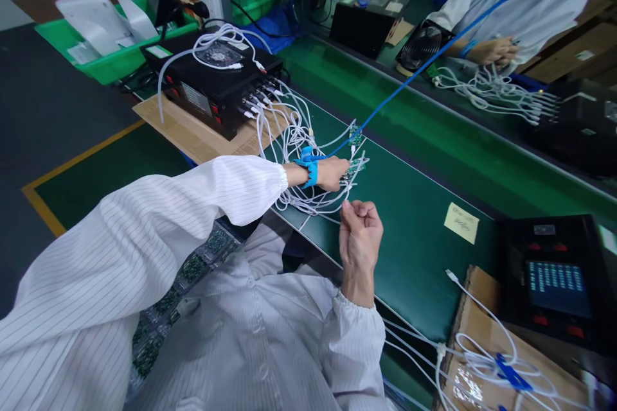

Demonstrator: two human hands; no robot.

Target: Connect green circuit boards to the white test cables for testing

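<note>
My left hand [331, 173], with a blue wrist strap [308, 167] on it, reaches over a tangle of white cables [301, 135]. Its bent fingers close beside a small green circuit board [357, 166]; the fingertips are partly hidden, so what they grip is unclear. Just beyond lies another green circuit board [355, 136] with a white plug [353, 149] at its near edge. Nearer to me, my right hand [361, 228] is raised in a pinch, thumb against the curled fingers. A thin white cable [345, 196] runs to its fingertips.
A black box [212, 90] with several cables plugged in stands on cardboard at left. A blue cord [409, 80] stretches from the strap. At right are a yellow note [461, 223], a black device with a lit screen [556, 286] and coiled cables [506, 366]. A co-worker's hands [491, 51] show opposite.
</note>
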